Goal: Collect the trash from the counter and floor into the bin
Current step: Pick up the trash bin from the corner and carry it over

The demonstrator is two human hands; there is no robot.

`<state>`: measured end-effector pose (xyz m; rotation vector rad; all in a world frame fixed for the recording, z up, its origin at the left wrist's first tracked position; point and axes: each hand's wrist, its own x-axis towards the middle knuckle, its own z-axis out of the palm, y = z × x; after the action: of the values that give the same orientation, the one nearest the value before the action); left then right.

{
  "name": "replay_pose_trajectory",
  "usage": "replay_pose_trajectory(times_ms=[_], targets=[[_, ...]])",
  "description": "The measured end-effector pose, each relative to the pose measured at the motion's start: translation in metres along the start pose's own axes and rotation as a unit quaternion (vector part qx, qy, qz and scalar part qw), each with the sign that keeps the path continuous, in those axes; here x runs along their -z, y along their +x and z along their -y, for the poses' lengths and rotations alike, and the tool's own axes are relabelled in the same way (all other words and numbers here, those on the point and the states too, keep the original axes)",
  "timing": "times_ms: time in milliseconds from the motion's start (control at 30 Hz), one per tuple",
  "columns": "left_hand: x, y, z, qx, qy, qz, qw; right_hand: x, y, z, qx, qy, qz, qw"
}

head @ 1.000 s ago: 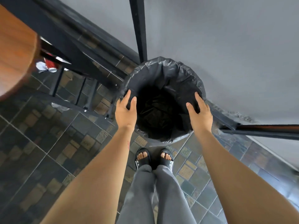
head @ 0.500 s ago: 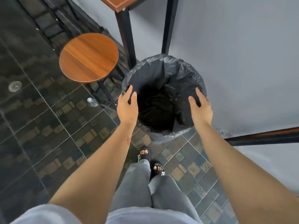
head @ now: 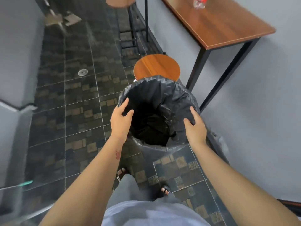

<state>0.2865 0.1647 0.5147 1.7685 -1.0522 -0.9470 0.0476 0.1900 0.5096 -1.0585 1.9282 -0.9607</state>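
A round bin (head: 171,149) lined with a black bag stands in front of my feet, its inside dark. My left hand (head: 120,119) grips the left side of its rim, thumb inside the bag. My right hand (head: 194,127) grips the right side the same way. A clear plastic lid (head: 83,72) lies on the tiled floor to the far left. A crushed bottle with a red label (head: 199,2) lies on the wooden counter (head: 219,25) at the top right. Flat cardboard pieces (head: 62,20) lie on the floor far ahead.
A round wooden stool (head: 157,67) stands just behind the bin, and a second stool (head: 120,1) further back. The counter's black legs (head: 197,67) are to the right of the bin, against the grey wall. A green-tipped stick (head: 24,184) lies at the left.
The view has swung from the wall under the counter toward the corridor floor. Both hands stayed on the bin's rim, and my thumbs have closed over the bag's edge.
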Motion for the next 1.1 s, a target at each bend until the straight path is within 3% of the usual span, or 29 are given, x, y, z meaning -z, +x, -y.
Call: replay_pose_trajectory(times_ms=[300,567,800,1100], targets=[[0.138,0.093,0.022,0.019,-0.041,-0.087,0.995,-0.151,0.01,0.095,0.058,0.025,0.095,0.993],[0.222,0.199,0.01,-0.01,-0.054,-0.091,0.994,-0.262,0.032,0.175,0.079,0.062,0.107,0.989],[0.221,0.3,-0.019,-0.021,-0.071,-0.06,0.995,-0.306,0.1,0.223,0.087,0.074,0.073,0.991],[0.151,0.46,-0.075,-0.042,-0.086,0.007,0.995,-0.325,0.241,0.274,0.068,0.091,-0.008,0.994]])
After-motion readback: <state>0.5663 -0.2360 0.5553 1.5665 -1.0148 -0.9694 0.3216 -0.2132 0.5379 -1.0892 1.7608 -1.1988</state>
